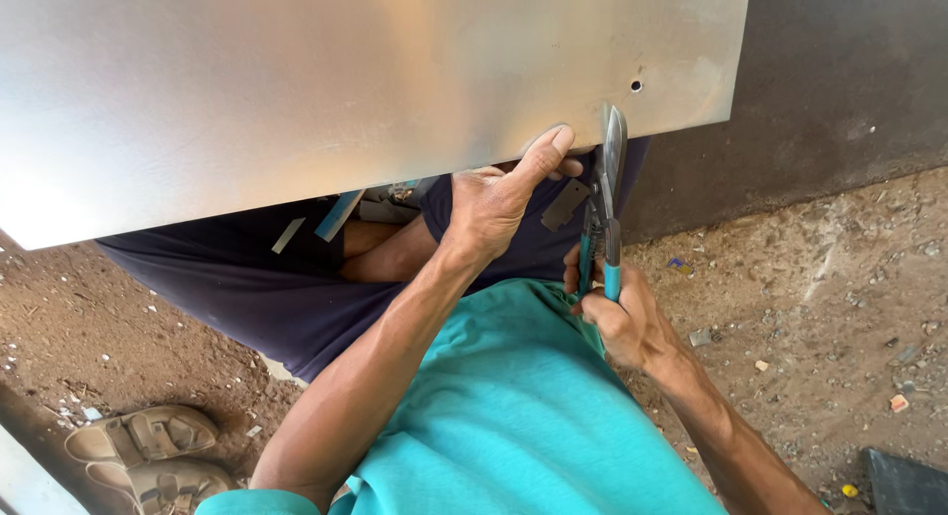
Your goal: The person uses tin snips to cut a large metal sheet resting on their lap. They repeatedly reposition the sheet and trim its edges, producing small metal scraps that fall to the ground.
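A large shiny metal sheet (296, 90) fills the top of the head view, resting over my lap, with a small round hole (636, 84) near its right corner. My left hand (499, 199) grips the sheet's near edge, thumb pressed on top. My right hand (617, 317) is closed around the teal handles of metal snips (604, 214). The snips' blades bite into the sheet's edge just right of my left thumb. A small dark metal offcut (564, 204) hangs between my hand and the snips.
I sit on dirt ground (820, 298) strewn with small stones and scraps. A pair of tan sandals (148, 451) lies at lower left. A dark wall (849, 71) rises at the right, and a dark object (904, 483) sits at the bottom right corner.
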